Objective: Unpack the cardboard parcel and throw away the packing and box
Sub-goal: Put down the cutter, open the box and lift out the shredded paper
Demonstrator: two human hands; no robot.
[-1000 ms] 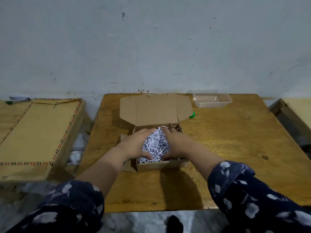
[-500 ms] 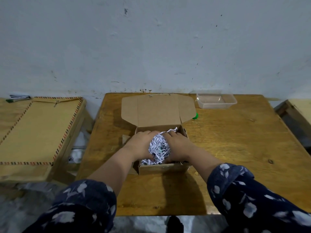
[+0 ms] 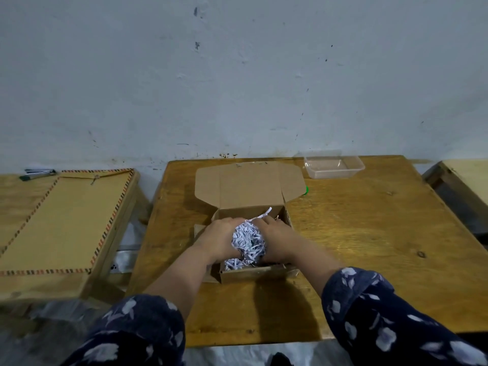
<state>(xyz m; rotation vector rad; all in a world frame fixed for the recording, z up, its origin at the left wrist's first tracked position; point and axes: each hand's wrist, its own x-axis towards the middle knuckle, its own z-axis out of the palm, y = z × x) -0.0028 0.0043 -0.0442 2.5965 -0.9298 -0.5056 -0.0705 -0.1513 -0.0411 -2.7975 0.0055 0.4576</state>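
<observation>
A small brown cardboard box (image 3: 252, 274) sits near the middle of the wooden table (image 3: 369, 233), its lid (image 3: 249, 184) folded back toward 12 o'clock with both side tabs spread. Inside lies white shredded paper (image 3: 248, 240) printed with dark marks, bunched into a tight wad. The left hand (image 3: 219, 239) cups the wad from 9 o'clock and the right hand (image 3: 276, 240) from 3 o'clock, fingers curled around it, squeezing it between the palms; one strip sticks up toward 1 o'clock. A few shreds remain at the box's near wall.

Compared with a second ago, the hands have drawn closer together and the paper is gathered into a higher, narrower clump; it seems partly raised above the box rim, though the angle leaves that uncertain.

A clear plastic container (image 3: 334, 167) stands at 1 o'clock, well apart.
</observation>
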